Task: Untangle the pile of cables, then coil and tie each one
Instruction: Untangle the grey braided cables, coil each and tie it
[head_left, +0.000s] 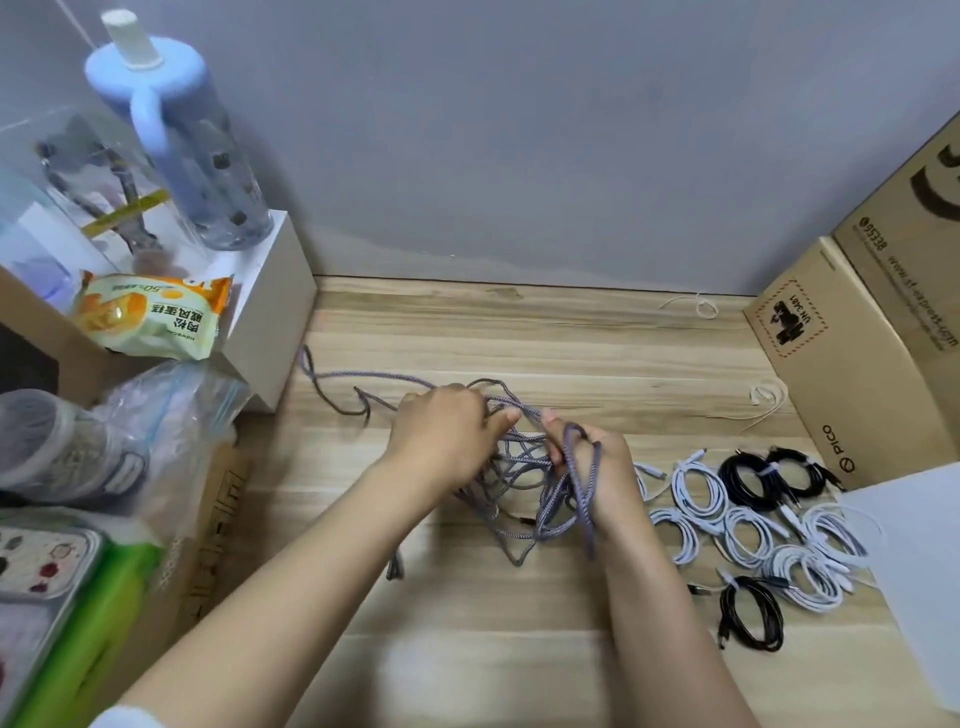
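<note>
A tangle of grey-purple braided cable (519, 467) lies in the middle of the wooden table (519, 332). My left hand (447, 431) pinches a strand of it at the top of the tangle. My right hand (597, 462) grips several strands, with loops draped over its fingers and wrist. One loose end of the braided cable trails left toward the white box (280, 312). At the right lie several coiled and tied white cables (748, 530) and black cables (753, 478).
Cardboard boxes (852, 364) line the right side, with a white sheet (914, 571) in front of them. On the left stand a blue bottle (182, 140), a snack bag (150, 317), plastic bags and a green item (98, 613). Loose white ties (763, 395) lie near the boxes.
</note>
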